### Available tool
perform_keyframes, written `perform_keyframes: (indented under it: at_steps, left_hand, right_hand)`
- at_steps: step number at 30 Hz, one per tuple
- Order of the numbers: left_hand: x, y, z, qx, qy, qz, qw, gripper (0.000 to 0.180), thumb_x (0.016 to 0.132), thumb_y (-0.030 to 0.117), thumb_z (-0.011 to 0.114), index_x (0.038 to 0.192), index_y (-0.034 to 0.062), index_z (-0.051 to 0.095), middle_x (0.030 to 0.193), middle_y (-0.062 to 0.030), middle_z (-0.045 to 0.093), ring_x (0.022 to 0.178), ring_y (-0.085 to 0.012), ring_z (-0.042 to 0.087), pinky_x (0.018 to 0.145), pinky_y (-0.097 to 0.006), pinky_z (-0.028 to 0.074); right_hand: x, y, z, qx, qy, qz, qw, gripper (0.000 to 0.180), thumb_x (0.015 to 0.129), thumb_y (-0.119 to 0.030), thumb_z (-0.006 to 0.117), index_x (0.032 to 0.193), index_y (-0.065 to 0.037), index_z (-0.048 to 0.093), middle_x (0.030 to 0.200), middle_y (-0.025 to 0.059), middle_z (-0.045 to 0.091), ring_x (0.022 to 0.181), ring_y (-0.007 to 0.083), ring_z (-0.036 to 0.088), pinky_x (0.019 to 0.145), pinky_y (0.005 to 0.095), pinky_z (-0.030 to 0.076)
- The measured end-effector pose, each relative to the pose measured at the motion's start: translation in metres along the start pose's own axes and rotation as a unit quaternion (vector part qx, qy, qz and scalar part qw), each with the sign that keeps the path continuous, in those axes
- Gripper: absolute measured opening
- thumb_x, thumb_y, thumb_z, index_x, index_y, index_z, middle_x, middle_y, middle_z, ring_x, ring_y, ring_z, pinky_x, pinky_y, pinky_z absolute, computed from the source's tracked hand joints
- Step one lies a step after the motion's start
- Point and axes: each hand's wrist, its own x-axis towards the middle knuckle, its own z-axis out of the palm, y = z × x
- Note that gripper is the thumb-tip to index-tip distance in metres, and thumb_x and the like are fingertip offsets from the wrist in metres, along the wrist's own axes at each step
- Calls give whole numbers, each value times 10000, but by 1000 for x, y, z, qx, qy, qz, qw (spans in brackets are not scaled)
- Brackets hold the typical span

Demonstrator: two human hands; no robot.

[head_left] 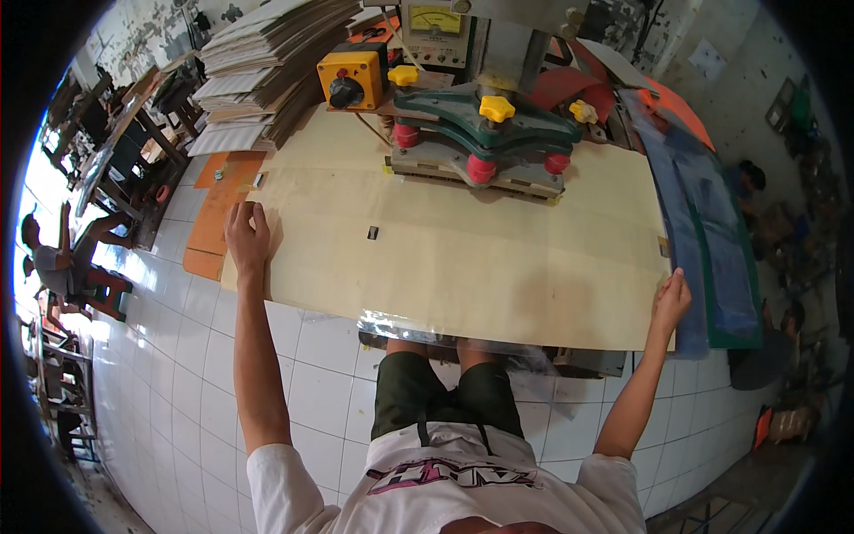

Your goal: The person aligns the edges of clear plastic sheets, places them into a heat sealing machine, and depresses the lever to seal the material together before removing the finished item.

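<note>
Below the press (485, 133), a wide cream sheet (463, 267) lay flat and mostly uncovered. It looked thin and light, stiff enough to stay level, yet liable to bow or crease if taken by one corner; opposite side edges seemed the best holds. The right hand (672, 298) had its fingers closed on the right edge. The left hand (247, 230) was curled at the left edge, though I couldn't tell whether it gripped. Clear film (405, 327) showed along the near edge. Beyond sat a yellow box (356, 71) and a stack of boards (262, 76); blue sheets (689, 196) lay to the right.
</note>
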Motion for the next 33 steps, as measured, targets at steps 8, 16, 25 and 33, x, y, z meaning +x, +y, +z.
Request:
perform_keyframes:
  at_steps: [8,16,25,33]
  left_hand:
    - [0,-2,-2,-5,7,8,1000,166,947,171,593,886,27,652,849,-113,623,842,-311,602,769,-424,464]
    - [2,1,3,-28,12,11,999,156,946,152,594,887,17,645,856,-125,629,823,-310,610,737,-416,474]
    - [0,-4,1,-23,19,19,999,160,947,157,592,890,19,649,850,-118,633,816,-307,615,732,-412,480]
    - [-1,-5,2,-7,21,21,1000,162,937,165,604,874,24,653,846,-108,636,830,-294,616,757,-412,475]
  right_hand:
    - [-4,-4,5,-5,-1,-13,1000,470,1029,-371,554,646,-113,464,525,-46,393,446,43,356,428,241,235]
    - [18,29,-8,-92,10,-116,989,335,997,-311,608,838,-18,641,694,-6,555,554,66,467,453,239,327]
    - [5,12,1,-130,-13,-30,991,294,953,-259,659,1103,-15,727,1078,101,711,764,156,639,602,279,481]
    - [12,17,2,-185,-24,-34,982,325,927,-250,671,1126,1,719,1129,155,714,903,214,665,762,314,504]
